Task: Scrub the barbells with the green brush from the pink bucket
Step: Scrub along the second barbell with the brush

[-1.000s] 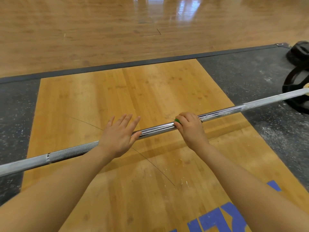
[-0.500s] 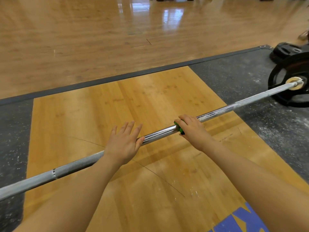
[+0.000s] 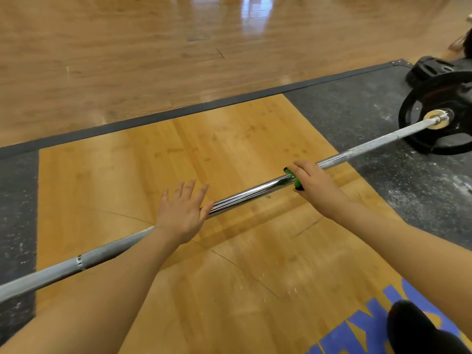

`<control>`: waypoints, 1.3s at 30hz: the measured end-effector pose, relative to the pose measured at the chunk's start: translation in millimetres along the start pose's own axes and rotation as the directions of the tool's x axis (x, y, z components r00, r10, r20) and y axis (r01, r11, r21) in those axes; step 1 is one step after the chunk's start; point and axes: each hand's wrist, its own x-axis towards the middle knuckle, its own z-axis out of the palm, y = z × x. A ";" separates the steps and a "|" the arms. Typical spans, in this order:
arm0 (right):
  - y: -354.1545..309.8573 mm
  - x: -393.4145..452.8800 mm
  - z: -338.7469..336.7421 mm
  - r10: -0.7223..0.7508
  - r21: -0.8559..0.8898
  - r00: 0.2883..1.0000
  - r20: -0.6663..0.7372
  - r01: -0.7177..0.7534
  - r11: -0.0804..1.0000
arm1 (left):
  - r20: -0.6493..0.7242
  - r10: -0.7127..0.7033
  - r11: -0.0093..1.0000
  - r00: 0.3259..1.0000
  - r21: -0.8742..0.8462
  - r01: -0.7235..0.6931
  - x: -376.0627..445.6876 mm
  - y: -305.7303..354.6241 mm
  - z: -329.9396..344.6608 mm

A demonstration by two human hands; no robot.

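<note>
- the right hand (image 3: 315,185) is clenched around the green brush (image 3: 293,178), its grip pressing the brush onto the barbell (image 3: 255,192) — only a bit of green shows on the left side of the fingers, the rest hidden under the hand.
- the left hand (image 3: 182,213) has no grip on anything: fingers straight and spread, palm laid flat on the bar to the left of the brush grip, seemingly steadying it.
- between the two hands the shaft is bright and mirror-like; judging by that shine, this middle stretch looks already scrubbed.
- just past the brush grip to the right, the bar turns dull and chalky all the way to the black weight plate (image 3: 439,123), so that stretch seems still to be done.
- left of the flat hand, the bar is a matte grey with a ring mark, running out of view — it is hard to tell whether that part is cleaned or not.
- the pink bucket is not in view, and no other barbell shows, so how many remain cannot be judged.
- overall, the task reads as underway, partway along one bar, on the wooden platform (image 3: 229,139).
</note>
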 end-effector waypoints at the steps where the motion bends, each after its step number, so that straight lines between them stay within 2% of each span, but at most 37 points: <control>1: 3.9 3.0 0.6 -0.002 0.028 1.000 -0.023 0.002 1.000 | 0.007 -0.017 1.000 1.000 0.003 0.017 1.0 -0.2 0.0; 8: 39.7 18.4 48.5 -0.197 0.103 0.980 0.011 0.194 0.975 | -0.016 -0.097 0.993 0.995 0.067 0.098 8.9 -3.0 -1.2; 11: 51.9 27.2 64.0 -0.262 0.126 0.964 -0.035 0.265 0.956 | -0.058 -0.143 0.987 0.988 0.069 0.147 10.7 -0.5 -1.1; 16: 57.8 34.8 82.3 -0.304 0.155 0.945 -0.120 0.321 0.934 | -0.129 -0.391 0.919 0.911 -0.014 0.393 15.6 35.4 1.5; 21: 65.6 44.0 89.4 -0.365 0.169 0.916 -0.164 0.391 0.905 | -0.141 -0.472 0.881 0.870 -0.035 0.472 46.6 87.1 -8.5; 25: 70.0 48.2 90.7 -0.386 0.135 0.904 -0.185 0.412 0.901 | -0.066 -0.537 0.843 0.841 0.007 0.538 51.6 103.9 -13.9; 28: 72.2 51.3 86.3 -0.407 0.140 0.897 -0.172 0.431 0.891 | 0.010 -0.533 0.846 0.846 0.049 0.532 47.3 110.9 -27.0; 33: 70.9 57.8 80.1 -0.402 0.156 0.905 -0.140 0.421 0.894 | 0.105 -0.414 0.909 0.904 0.104 0.404 55.6 118.6 -42.7; 36: 68.9 62.3 79.9 -0.380 0.162 0.912 -0.155 0.403 0.901 | 0.099 -0.356 0.932 0.929 0.113 0.345 69.9 126.1 -35.6; 39: 67.0 65.4 81.6 -0.381 0.163 0.911 -0.157 0.404 0.900 | 0.032 -0.381 0.923 0.924 0.071 0.378 84.2 131.5 -20.5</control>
